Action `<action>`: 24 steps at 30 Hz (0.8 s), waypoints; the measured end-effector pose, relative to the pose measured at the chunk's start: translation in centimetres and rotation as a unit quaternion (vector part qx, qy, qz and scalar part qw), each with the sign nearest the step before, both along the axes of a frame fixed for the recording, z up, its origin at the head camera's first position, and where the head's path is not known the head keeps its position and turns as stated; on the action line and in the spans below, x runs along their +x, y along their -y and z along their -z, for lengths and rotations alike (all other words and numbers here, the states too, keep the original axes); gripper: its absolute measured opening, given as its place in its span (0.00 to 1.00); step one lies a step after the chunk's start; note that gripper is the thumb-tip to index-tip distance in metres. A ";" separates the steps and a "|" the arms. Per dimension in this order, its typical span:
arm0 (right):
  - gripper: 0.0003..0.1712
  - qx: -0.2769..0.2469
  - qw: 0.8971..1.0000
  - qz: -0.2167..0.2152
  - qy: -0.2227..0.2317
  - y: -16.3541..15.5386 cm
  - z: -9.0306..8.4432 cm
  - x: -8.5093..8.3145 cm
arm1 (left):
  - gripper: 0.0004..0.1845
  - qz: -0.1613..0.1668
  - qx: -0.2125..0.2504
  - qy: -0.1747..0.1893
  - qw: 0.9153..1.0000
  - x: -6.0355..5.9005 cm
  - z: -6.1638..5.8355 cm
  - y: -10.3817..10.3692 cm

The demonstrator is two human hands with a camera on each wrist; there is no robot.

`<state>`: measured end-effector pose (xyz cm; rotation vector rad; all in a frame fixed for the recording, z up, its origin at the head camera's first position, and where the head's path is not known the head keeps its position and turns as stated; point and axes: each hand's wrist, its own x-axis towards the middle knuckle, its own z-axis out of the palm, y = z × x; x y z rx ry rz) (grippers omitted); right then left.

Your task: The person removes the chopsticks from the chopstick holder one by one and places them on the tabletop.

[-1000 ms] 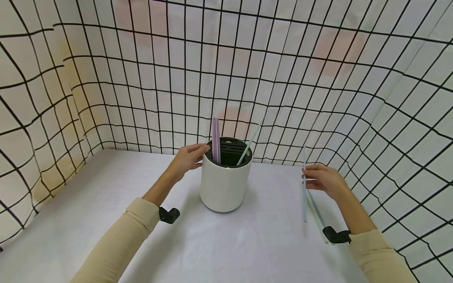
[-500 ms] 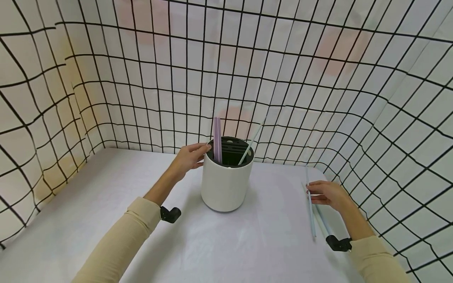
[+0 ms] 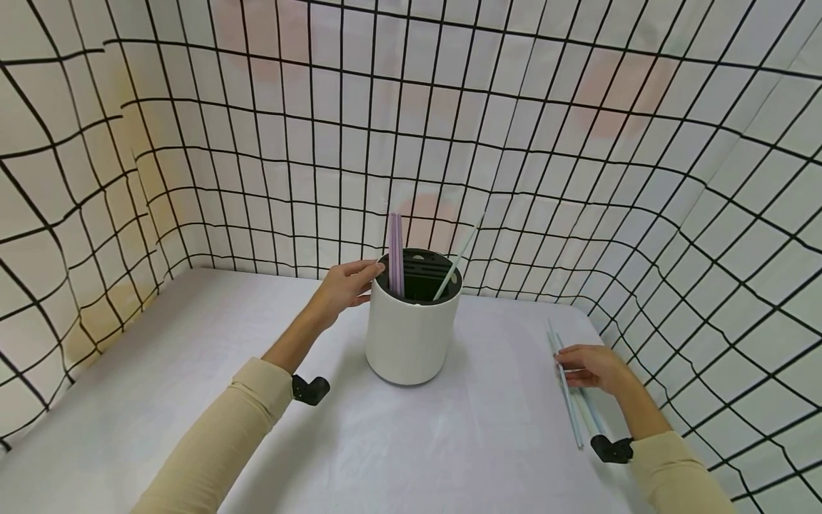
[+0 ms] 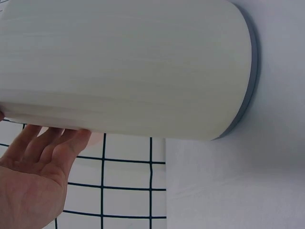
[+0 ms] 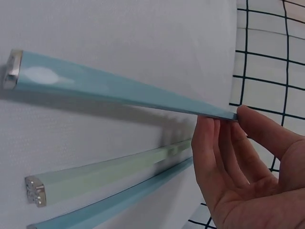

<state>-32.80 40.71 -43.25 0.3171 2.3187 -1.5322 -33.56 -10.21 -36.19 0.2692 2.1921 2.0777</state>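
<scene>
Perhaps half done: purple sticks (image 3: 394, 250), green stick (image 3: 457, 260) inside container (image 3: 409, 339), left hand (image 3: 340, 289) gripping it. Right hand (image 3: 594, 364) pinches blue stick (image 5: 119, 89); loose pair (image 5: 109, 172) beneath.

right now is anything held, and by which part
The right hand pinches a slim, silver-ended pale blue stick toward its far end. The left hand touches the white cylindrical holder at its rim, grip unclear.
</scene>
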 end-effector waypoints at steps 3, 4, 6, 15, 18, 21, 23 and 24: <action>0.22 0.013 1.000 0.003 -0.005 -0.1 0.3 -0.1 | 0.32 0.000 0.001 0.000 1.000 0.0 0.0 0.0; 0.22 0.016 1.000 0.008 -0.007 -0.1 0.4 -0.1 | 0.32 0.000 0.001 0.000 1.000 0.0 0.0 0.0; 0.20 0.020 1.000 0.016 -0.009 0.0 0.6 -0.2 | 0.32 -0.001 0.000 0.001 1.000 -0.1 0.1 -0.1; 0.21 0.035 0.997 0.063 -0.025 0.3 1.4 -0.8 | 0.32 -0.001 0.006 -0.001 1.000 -0.1 0.0 -0.1; 0.20 0.035 0.997 0.069 -0.029 0.4 1.6 -0.9 | 0.31 -0.003 0.006 -0.002 1.000 -0.2 0.1 -0.1; 0.18 0.035 0.996 0.070 -0.032 0.4 1.7 -1.0 | 0.31 -0.004 0.007 -0.002 1.000 -0.2 0.1 -0.1; 0.16 0.035 0.996 0.074 -0.034 0.5 1.8 -1.0 | 0.31 -0.004 0.009 -0.002 1.000 -0.2 0.1 -0.1; 0.15 0.037 0.996 0.075 -0.035 0.5 1.8 -1.0 | 0.30 -0.004 0.010 -0.003 1.000 -0.2 0.1 -0.1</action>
